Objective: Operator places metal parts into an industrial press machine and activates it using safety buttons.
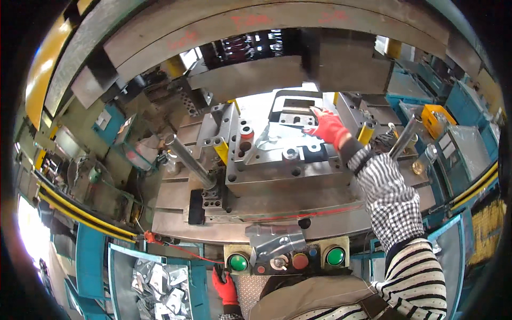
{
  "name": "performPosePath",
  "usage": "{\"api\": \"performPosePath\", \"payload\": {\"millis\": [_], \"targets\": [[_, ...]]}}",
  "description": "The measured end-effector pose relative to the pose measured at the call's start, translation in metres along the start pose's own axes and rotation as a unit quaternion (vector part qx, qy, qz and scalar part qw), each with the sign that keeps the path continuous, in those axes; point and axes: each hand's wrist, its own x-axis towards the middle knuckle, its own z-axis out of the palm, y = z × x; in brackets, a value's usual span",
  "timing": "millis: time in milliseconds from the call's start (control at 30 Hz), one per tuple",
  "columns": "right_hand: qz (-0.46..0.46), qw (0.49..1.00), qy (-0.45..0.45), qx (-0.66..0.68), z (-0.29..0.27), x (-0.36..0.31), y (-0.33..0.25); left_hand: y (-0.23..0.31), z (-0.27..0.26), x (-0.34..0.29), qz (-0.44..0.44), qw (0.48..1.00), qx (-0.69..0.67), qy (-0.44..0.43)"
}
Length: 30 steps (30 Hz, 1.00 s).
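Observation:
My right hand [329, 129], in a red glove, reaches into the press over the lower die [288, 178]. Its fingers are apart, at the right edge of a pale flat sheet-metal piece [282, 133] on the die; whether they touch it is hard to see. Low and left of centre, my left hand [226, 288], also red-gloved with dark fingertips, is open beside the control box [316, 261]. It is just below the left green button [238, 262]. A bent, shiny sheet-metal part [277, 242] lies across the top of the control box, between its two green buttons.
Steel guide posts [186, 160] stand left and right of the die, with yellow pins [221, 150] closer in. The heavy upper die [250, 74] hangs above. A blue bin [112, 277] at lower left holds many metal parts. A yellow crate [438, 121] sits at right.

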Motion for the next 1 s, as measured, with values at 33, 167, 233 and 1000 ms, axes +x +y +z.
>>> {"api": "performPosePath", "payload": {"millis": [33,167,233,1000], "targets": [[-0.016,0.994,0.035,0.102,-0.020,-0.027,-0.012,-0.001,0.010,0.008,0.023,0.999,0.028,-0.029],[-0.094,0.898,-0.180,0.390,-0.075,-0.183,-0.011,-0.055,0.023,0.038,0.030,0.990,0.124,-0.062],[-0.021,0.885,-0.366,0.287,-0.070,-0.264,0.009,-0.091,0.014,0.050,-0.038,0.993,0.065,-0.089],[0.344,0.909,-0.227,0.067,0.120,-0.545,0.053,-0.070,0.047,0.064,-0.295,0.930,-0.018,-0.218]]}}
